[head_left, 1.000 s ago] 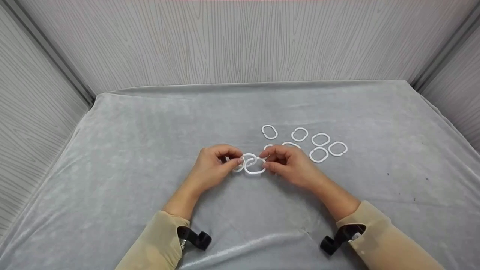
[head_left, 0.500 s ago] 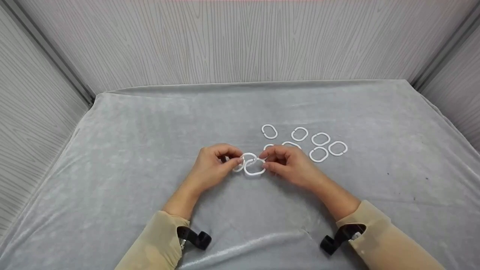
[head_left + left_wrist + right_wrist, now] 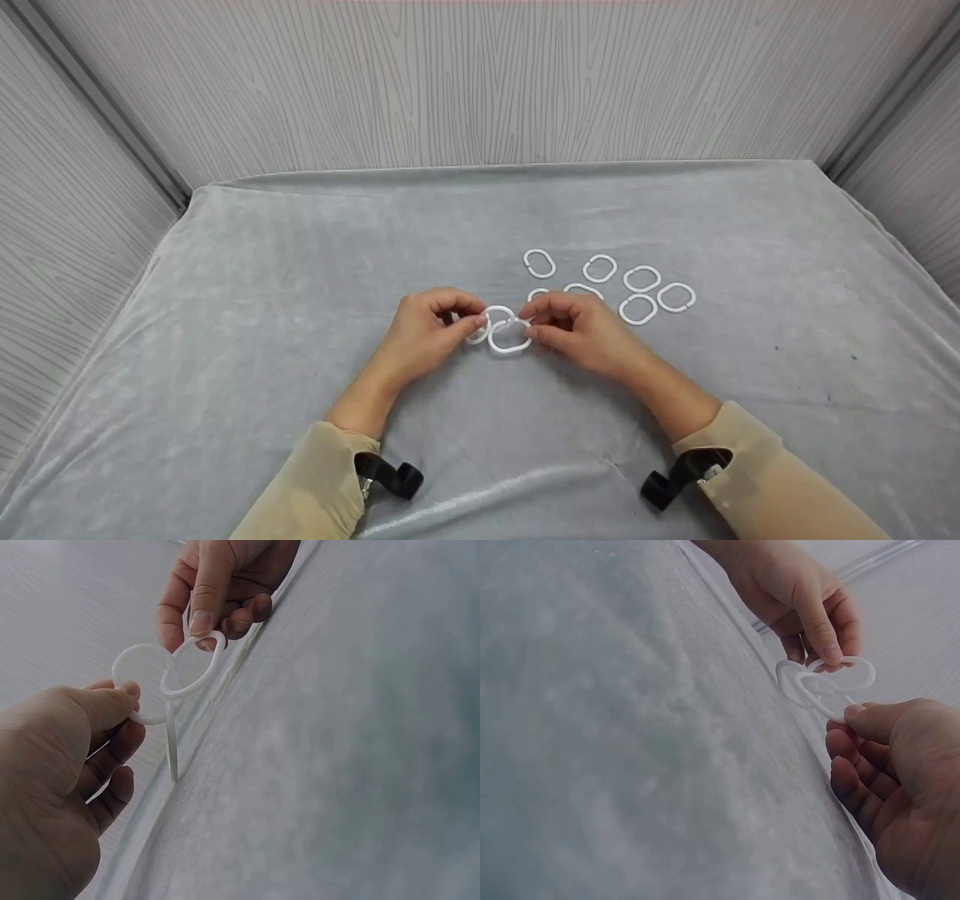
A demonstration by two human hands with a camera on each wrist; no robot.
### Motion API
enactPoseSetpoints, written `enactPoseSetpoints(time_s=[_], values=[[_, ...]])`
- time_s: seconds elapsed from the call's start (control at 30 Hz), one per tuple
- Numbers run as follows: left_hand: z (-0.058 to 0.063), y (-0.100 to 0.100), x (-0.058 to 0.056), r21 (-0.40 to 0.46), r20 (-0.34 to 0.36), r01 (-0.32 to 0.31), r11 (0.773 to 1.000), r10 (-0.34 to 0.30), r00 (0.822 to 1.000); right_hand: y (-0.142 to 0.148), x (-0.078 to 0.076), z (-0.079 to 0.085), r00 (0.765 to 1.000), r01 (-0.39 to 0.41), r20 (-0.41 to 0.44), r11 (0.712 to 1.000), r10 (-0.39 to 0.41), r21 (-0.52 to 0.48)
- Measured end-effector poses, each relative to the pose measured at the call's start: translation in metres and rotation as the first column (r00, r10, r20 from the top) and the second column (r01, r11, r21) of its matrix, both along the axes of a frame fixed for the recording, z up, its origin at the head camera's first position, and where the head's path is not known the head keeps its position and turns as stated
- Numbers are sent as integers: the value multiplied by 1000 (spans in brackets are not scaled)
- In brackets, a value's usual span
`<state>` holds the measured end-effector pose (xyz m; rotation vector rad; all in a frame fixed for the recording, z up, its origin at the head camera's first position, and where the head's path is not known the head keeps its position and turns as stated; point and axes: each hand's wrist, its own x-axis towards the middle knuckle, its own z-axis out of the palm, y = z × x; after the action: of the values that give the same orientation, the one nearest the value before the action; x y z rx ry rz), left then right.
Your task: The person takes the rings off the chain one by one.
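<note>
My left hand pinches a white plastic shower curtain ring between thumb and fingers. Opposite it, my right hand pinches a second white curtain ring by its right end. The two rings cross and look looped through each other, between the hands. A third ring hangs from the left hand's ring in the left wrist view; the left fingers partly cover it in the head view. In the right wrist view, the right thumb presses on the end of its ring.
Several loose white curtain rings, such as the far-left one and the far-right one, lie beyond the right hand, which partly hides two. Grey cloth covers the table. A pale wood-grain panel stands behind.
The right hand's ring has tipped very slightly, its lower edge a little lower. Both hands and the loose rings stay in place.
</note>
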<state>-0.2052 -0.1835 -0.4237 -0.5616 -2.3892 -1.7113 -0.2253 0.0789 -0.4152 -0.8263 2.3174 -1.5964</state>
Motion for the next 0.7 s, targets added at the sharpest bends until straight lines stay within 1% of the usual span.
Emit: enactPoseSetpoints(time_s=[0.27, 0.7], values=[[0, 0, 0, 0, 10, 1, 1000, -1, 1000, 0, 0, -1, 1000, 0, 6, 1000, 0, 4], [1, 1, 0, -7, 2, 6, 1000, -6, 1000, 0, 0, -2, 1000, -5, 22, 1000, 5, -5]])
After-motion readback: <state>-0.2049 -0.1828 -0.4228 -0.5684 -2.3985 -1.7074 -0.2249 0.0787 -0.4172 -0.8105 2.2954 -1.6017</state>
